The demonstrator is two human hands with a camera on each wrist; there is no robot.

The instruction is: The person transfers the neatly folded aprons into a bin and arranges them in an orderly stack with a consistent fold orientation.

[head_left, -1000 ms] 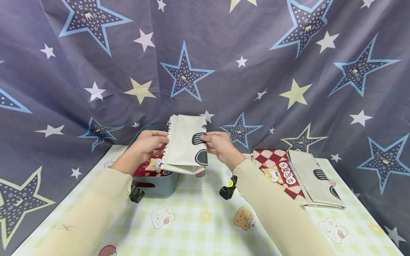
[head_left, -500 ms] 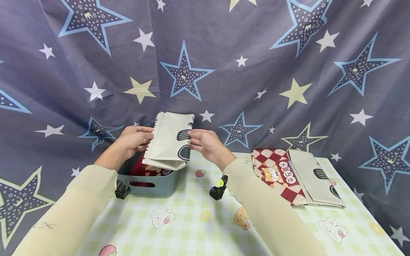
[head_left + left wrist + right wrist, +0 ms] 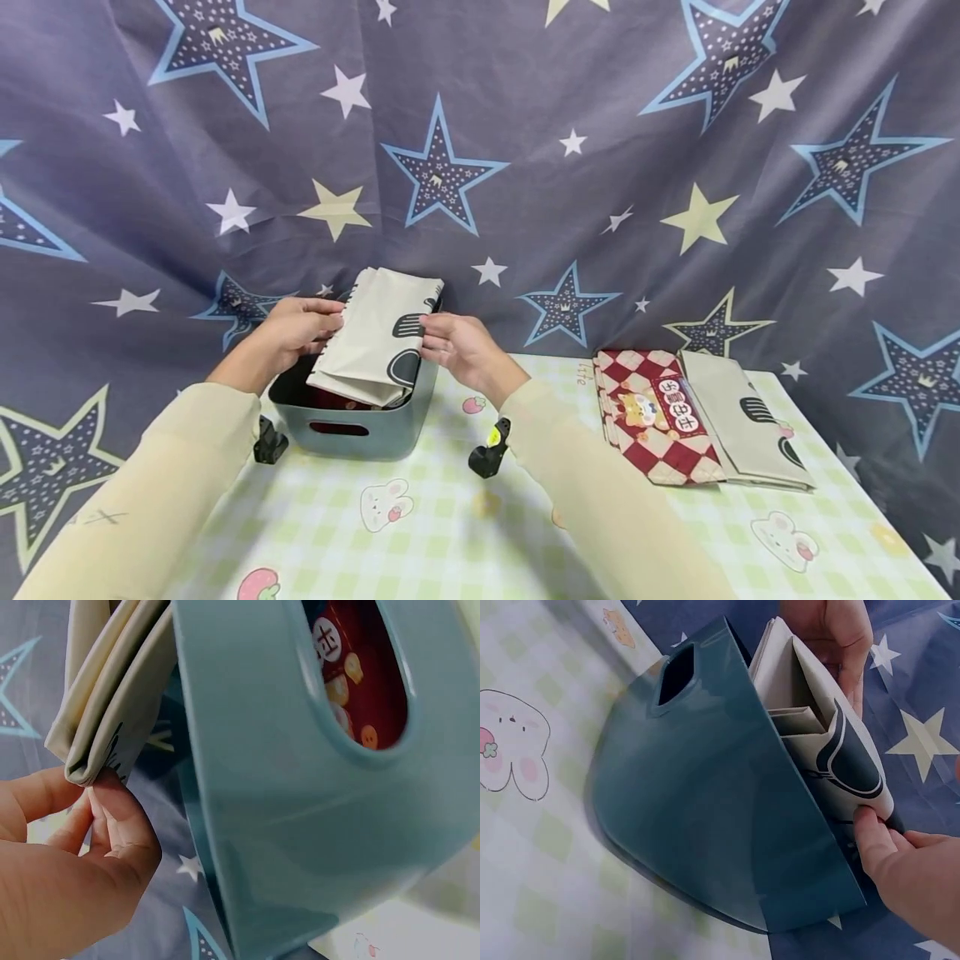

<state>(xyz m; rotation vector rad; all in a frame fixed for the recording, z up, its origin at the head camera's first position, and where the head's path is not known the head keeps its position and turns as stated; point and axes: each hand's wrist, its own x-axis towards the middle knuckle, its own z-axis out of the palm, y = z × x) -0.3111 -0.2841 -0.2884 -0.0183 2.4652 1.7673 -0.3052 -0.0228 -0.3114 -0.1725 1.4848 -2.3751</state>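
Observation:
A folded cream cloth point(image 3: 367, 333) with dark printed shapes lies across the mouth of a blue-grey plastic bin point(image 3: 401, 437), partly over its rim. My left hand point(image 3: 294, 332) pinches the cloth's left folded edge; in the left wrist view, thumb and fingertips meet on the layered fold point(image 3: 124, 690). On the other side my right hand point(image 3: 463, 350) holds the right edge, its thumb on the print in the right wrist view. Beneath the cloth, a red printed item point(image 3: 371, 682) shows inside the bin through the handle slot. The rest of the bin's contents is hidden.
To the right lie a red-and-cream checked folded cloth point(image 3: 656, 417) with a bear print and another folded cream cloth point(image 3: 738, 417), side by side. A green-checked tablecloth point(image 3: 442, 500) covers the table. Behind it hangs a star-patterned curtain point(image 3: 525, 225).
Both hands have carried the folded cream cloth left and lowered it from above the bin's right side onto its mouth. The cloths on the right stay put.

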